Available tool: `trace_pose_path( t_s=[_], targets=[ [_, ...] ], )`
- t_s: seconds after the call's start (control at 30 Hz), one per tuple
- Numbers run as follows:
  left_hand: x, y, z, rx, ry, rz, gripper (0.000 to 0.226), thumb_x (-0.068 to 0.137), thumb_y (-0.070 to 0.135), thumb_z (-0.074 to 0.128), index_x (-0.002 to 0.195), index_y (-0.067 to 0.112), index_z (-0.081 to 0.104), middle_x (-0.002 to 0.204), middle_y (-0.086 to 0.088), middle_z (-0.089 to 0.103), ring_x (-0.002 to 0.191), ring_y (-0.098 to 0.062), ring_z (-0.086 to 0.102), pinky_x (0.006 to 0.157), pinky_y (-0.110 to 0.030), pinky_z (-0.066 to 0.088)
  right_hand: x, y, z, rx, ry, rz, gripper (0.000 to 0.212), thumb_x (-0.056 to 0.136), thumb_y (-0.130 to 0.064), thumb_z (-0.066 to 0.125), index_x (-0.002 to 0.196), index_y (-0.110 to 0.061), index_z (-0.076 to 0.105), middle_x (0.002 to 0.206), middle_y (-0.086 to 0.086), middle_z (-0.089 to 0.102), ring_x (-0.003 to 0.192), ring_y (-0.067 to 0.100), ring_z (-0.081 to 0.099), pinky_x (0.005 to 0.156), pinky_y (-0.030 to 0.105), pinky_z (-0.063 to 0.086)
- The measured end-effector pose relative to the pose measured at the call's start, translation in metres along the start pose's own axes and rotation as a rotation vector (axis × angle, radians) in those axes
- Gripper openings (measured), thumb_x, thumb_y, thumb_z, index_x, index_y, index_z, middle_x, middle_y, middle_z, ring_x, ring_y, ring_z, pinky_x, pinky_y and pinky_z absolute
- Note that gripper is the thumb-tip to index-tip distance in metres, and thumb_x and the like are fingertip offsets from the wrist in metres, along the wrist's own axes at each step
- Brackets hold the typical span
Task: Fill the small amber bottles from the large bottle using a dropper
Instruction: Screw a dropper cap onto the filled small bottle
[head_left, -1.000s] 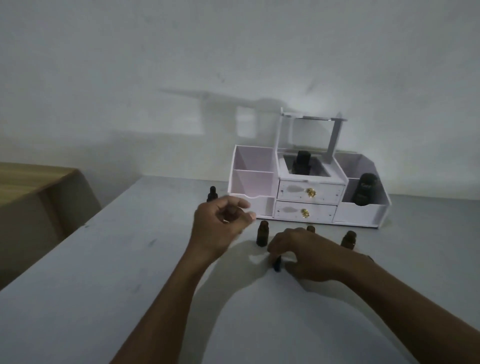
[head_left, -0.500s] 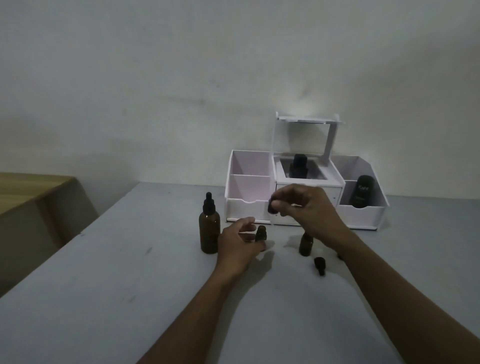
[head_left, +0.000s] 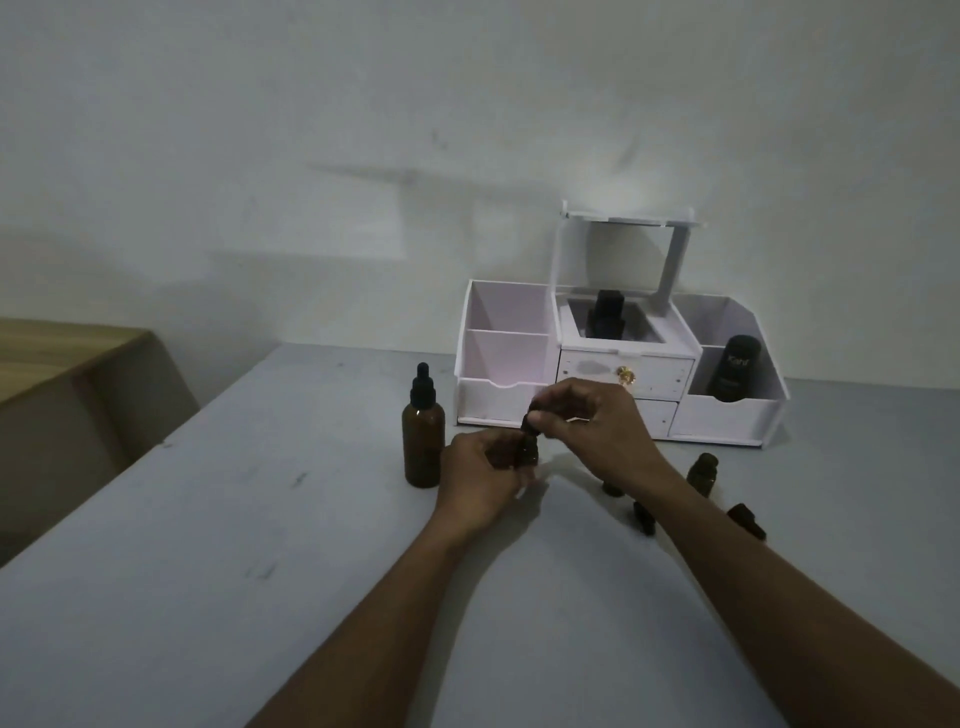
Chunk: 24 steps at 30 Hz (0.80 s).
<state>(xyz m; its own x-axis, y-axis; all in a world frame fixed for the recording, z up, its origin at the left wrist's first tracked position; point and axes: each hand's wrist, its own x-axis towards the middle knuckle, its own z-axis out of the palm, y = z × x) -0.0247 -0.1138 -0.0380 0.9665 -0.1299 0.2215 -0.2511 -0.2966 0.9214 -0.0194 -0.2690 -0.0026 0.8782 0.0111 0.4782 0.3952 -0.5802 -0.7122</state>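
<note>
While both hands meet over the grey table:
Left hand: wrapped around small amber glass bottle.
Right hand: fingertips pinched on black dropper cap.
Large amber dropper bottle: upright, just left.

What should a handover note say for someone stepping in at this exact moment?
Left hand: gripping a small amber bottle upright on the table.
Right hand: pinching a dark cap or dropper top at that bottle's neck; on or off, cannot tell.
Large amber bottle: upright left of the hands, dropper cap on.
Another small bottle stands to the right, with small dark pieces lying near the right forearm.
Done: fill levels unreadable in the dim light.
Left: check each small bottle, fill, cap.
</note>
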Motion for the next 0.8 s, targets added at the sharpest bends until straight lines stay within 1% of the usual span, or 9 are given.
trace_pose_path(
  t_s=[0.07,0.2,0.3,0.4,0.5,0.6,0.7,0.73,0.8],
  targets=[
    [0.0,0.0,-0.001,0.003,-0.005,0.002,0.034,0.078,0.013,0.078,0.111,0.018,0.072,0.11,0.003,0.072,0.098,-0.01,0.067,0.097,-0.033,0.051,-0.004,0.003,0.004,-0.053,-0.011,-0.008,0.016,0.082,-0.016,0.078,0.097,-0.02,0.074,0.085,-0.01,0.072,0.076,-0.001,0.069,0.069,0.004,0.05],
    [0.002,-0.002,-0.002,-0.007,-0.007,0.022,0.036,0.076,0.011,0.08,0.11,0.018,0.073,0.106,0.003,0.073,0.097,-0.01,0.069,0.094,-0.035,0.053,-0.007,0.004,0.006,-0.102,-0.016,-0.064,0.026,0.083,-0.016,0.077,0.108,-0.02,0.075,0.094,-0.002,0.076,0.082,0.005,0.071,0.079,0.013,0.055],
    [0.002,-0.002,-0.001,0.011,-0.008,0.014,0.035,0.078,0.013,0.078,0.112,0.018,0.071,0.11,0.004,0.071,0.097,-0.009,0.066,0.093,-0.023,0.049,-0.005,0.001,0.005,-0.169,-0.032,-0.081,0.021,0.083,-0.023,0.077,0.103,-0.016,0.077,0.095,0.0,0.076,0.082,0.008,0.07,0.081,0.021,0.058],
    [0.002,-0.002,-0.002,0.0,-0.015,0.016,0.037,0.077,0.013,0.079,0.113,0.018,0.071,0.107,0.007,0.071,0.089,-0.002,0.063,0.079,-0.007,0.046,-0.003,0.0,0.004,-0.223,-0.013,-0.083,0.02,0.079,-0.029,0.08,0.095,-0.016,0.078,0.085,-0.001,0.076,0.075,0.006,0.068,0.076,0.02,0.058],
    [0.002,-0.002,-0.002,-0.023,-0.014,-0.001,0.036,0.076,0.012,0.08,0.11,0.019,0.072,0.101,0.011,0.07,0.083,0.003,0.062,0.066,-0.001,0.045,-0.002,-0.003,0.006,-0.257,-0.003,-0.071,0.033,0.076,-0.036,0.081,0.102,-0.016,0.075,0.085,-0.002,0.076,0.071,0.005,0.068,0.075,0.02,0.058],
    [0.002,-0.002,-0.001,-0.029,-0.011,-0.018,0.03,0.077,0.01,0.078,0.106,0.019,0.073,0.103,0.009,0.072,0.091,-0.004,0.067,0.075,-0.009,0.049,-0.004,-0.006,0.007,-0.234,-0.025,-0.122,0.044,0.075,-0.035,0.083,0.114,-0.019,0.071,0.092,-0.005,0.074,0.076,0.007,0.069,0.077,0.021,0.058],
    [0.001,-0.001,-0.001,-0.05,-0.016,-0.04,0.031,0.078,0.009,0.078,0.107,0.018,0.073,0.104,0.006,0.073,0.095,-0.012,0.069,0.088,-0.032,0.056,-0.003,-0.007,0.007,-0.233,-0.033,-0.146,0.03,0.074,-0.017,0.083,0.103,-0.017,0.077,0.09,-0.002,0.076,0.076,0.008,0.07,0.078,0.027,0.06],
    [0.001,0.0,0.0,-0.045,-0.015,-0.046,0.031,0.078,0.01,0.077,0.108,0.018,0.073,0.105,0.004,0.073,0.095,-0.012,0.069,0.09,-0.036,0.056,-0.003,-0.007,0.007,-0.238,-0.026,-0.134,0.027,0.074,-0.017,0.083,0.101,-0.017,0.077,0.088,-0.002,0.077,0.075,0.007,0.07,0.079,0.026,0.06],
    [0.002,0.001,0.0,-0.023,-0.005,-0.052,0.032,0.079,0.012,0.077,0.109,0.018,0.072,0.107,0.003,0.073,0.096,-0.013,0.068,0.091,-0.035,0.055,-0.002,-0.007,0.009,-0.254,-0.012,-0.107,0.025,0.074,-0.022,0.084,0.098,-0.017,0.077,0.086,-0.002,0.077,0.073,0.006,0.069,0.079,0.024,0.059]
  ],
)
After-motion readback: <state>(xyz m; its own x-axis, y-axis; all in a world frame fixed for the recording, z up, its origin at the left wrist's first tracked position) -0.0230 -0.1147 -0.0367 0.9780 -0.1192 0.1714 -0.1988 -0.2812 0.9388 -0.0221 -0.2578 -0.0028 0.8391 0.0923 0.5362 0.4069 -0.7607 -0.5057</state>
